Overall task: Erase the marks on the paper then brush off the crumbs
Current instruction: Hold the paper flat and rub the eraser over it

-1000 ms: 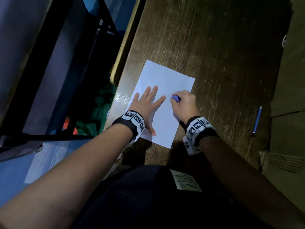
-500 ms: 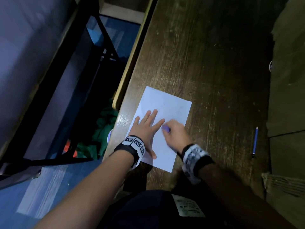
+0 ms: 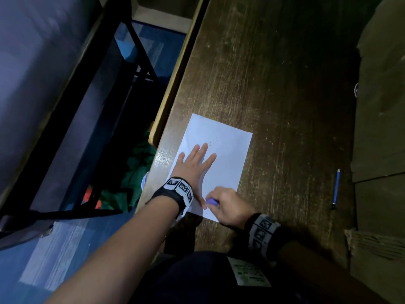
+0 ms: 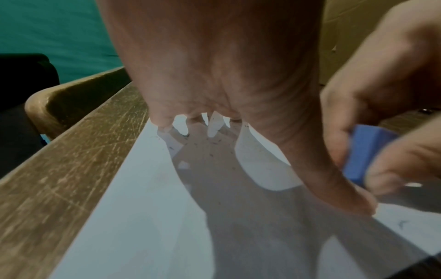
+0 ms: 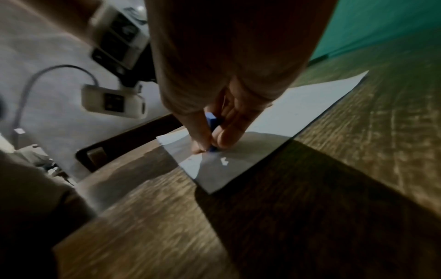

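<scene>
A white sheet of paper (image 3: pixel 221 154) lies on the dark wooden table (image 3: pixel 285 84) near its left edge. My left hand (image 3: pixel 195 163) lies flat on the sheet with fingers spread, holding it down. My right hand (image 3: pixel 225 205) pinches a blue eraser (image 3: pixel 212 202) and presses it on the paper's near corner, right beside my left thumb. In the left wrist view the eraser (image 4: pixel 367 166) sits between the right fingers, and dark crumbs (image 4: pixel 214 145) lie scattered under my left palm. A small pencil mark (image 4: pixel 402 223) shows near the thumb. The right wrist view has the eraser (image 5: pixel 211 122) tip on the paper (image 5: pixel 298 105).
A blue pencil (image 3: pixel 335 188) lies on the table to the right of the paper. Cardboard (image 3: pixel 381 106) covers the right side. The table's left edge (image 3: pixel 175 80) drops to a blue floor with a black chair frame (image 3: pixel 140 53) and green cloth (image 3: pixel 135 172).
My right hand has slid the eraser from the middle of the sheet down toward its near corner. My left hand stays flat on the paper. The head view has tilted.
</scene>
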